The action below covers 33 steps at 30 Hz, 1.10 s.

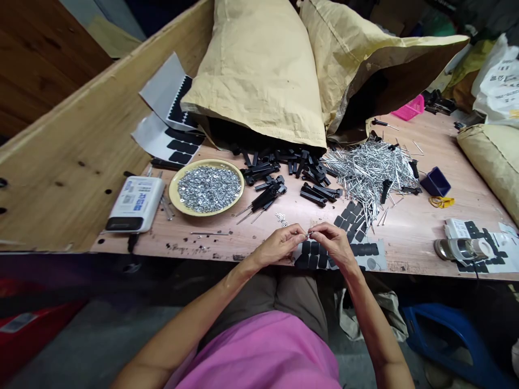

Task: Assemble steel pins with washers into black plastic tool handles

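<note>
My left hand (281,244) and my right hand (331,243) meet at the table's near edge, fingertips pinched together on a tiny metal part (308,234) too small to name. Under them lies a sheet of black adhesive pads (357,249). A few small washers (281,218) lie just beyond my left hand. Farther back are a yellow dish of silver washers (206,188), a heap of black plastic pieces (290,170) and a pile of metal pins (367,170).
Two big tan paper sacks (263,70) fill the back of the wooden table (409,229). A white box (135,202) lies left, pad sheets (172,121) behind it. A small blue tub (435,182), a pink basket (410,111) and a tape roll (448,248) sit right.
</note>
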Tool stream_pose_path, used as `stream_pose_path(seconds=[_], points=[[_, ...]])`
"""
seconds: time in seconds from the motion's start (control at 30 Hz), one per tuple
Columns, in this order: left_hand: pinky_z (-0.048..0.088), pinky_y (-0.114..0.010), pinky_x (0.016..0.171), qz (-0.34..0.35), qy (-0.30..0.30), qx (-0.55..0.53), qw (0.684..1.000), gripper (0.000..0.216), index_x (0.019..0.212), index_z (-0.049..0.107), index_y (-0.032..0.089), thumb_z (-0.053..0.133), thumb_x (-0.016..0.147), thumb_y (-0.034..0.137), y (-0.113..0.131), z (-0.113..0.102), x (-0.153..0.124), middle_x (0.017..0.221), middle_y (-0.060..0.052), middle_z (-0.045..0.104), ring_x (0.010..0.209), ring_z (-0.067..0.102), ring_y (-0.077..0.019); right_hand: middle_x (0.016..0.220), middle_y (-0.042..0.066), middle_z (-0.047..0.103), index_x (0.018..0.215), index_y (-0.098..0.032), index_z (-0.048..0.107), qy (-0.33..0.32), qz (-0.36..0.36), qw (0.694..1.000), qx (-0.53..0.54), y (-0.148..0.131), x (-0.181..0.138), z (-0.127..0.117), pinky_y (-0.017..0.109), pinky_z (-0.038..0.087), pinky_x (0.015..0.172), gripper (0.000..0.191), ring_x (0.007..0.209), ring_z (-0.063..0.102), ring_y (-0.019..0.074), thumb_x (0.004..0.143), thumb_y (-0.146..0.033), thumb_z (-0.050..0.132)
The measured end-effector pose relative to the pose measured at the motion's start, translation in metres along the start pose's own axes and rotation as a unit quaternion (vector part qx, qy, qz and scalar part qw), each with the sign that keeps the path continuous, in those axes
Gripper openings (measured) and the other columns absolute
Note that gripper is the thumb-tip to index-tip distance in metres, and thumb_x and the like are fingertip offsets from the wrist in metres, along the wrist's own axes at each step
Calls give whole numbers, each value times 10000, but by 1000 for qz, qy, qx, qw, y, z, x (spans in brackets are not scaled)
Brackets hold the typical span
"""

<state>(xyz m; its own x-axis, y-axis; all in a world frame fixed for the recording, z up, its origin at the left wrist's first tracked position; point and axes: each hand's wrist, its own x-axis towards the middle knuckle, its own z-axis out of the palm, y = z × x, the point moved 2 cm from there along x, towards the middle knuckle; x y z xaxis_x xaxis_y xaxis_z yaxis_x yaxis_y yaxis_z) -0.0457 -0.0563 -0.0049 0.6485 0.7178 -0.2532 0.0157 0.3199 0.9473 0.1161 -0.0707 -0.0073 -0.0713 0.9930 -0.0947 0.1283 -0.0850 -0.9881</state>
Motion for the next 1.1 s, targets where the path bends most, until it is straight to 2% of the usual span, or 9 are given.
stream_pose_path(seconds=[0.13,0.3,0.47,0.63,0.7,0.8,0.87,0.93,1.1], points=[[161,-191,423,2,8,11,1000,492,763,481,179,531,733,667,-5,-3,1,530,102,304,427,247,-38,764,25,724,748,-247,739,1,-37,998,-57,-4,0,-1,310,532,708,167,734,667,179,753,-406,686],[137,-173,388,-39,-39,-62,997,476,820,455,204,537,739,666,-12,-4,0,453,136,232,376,174,-38,804,29,727,829,-257,743,-13,-85,992,-88,-8,-1,0,311,533,724,195,756,670,177,827,-402,612],[148,-173,379,-19,-15,-63,998,493,884,490,187,561,734,651,-6,-2,1,458,133,258,379,214,-42,776,30,722,855,-244,735,29,-124,985,-116,-11,-4,3,293,531,699,220,729,669,165,860,-397,577],[145,-192,398,2,17,-59,998,558,964,572,131,555,738,641,-3,4,5,475,125,250,396,197,-42,735,18,719,870,-246,730,84,-164,975,-123,-15,-5,3,278,532,701,146,712,671,156,847,-332,615],[196,-198,420,18,43,-32,998,550,979,614,116,547,753,613,-2,4,7,493,100,313,424,241,-51,745,19,723,857,-248,732,98,-160,976,-115,-14,-4,2,276,536,692,137,713,674,157,843,-326,620],[337,-221,505,44,71,37,996,489,968,668,126,546,763,554,2,2,9,598,20,512,549,420,-99,795,31,728,863,-252,737,91,-153,978,-107,-13,-2,1,286,543,708,146,763,679,167,843,-334,617],[401,-237,580,56,72,61,994,466,948,688,135,550,753,536,6,2,9,723,-30,604,683,504,-140,841,35,727,907,-257,733,86,-148,981,-95,-13,-3,0,286,547,706,156,779,679,166,842,-338,617],[419,-238,602,57,61,53,995,468,942,693,133,558,742,534,10,2,8,785,-45,627,723,516,-147,859,33,720,928,-260,726,86,-147,982,-78,-14,-4,-1,277,551,689,158,764,677,158,838,-338,623],[305,-199,466,46,37,-10,998,526,1010,665,99,539,764,547,15,7,5,580,38,483,496,345,-68,817,33,710,844,-246,729,85,-167,978,-93,-23,-5,-2,264,548,671,136,758,669,156,834,-339,631]])
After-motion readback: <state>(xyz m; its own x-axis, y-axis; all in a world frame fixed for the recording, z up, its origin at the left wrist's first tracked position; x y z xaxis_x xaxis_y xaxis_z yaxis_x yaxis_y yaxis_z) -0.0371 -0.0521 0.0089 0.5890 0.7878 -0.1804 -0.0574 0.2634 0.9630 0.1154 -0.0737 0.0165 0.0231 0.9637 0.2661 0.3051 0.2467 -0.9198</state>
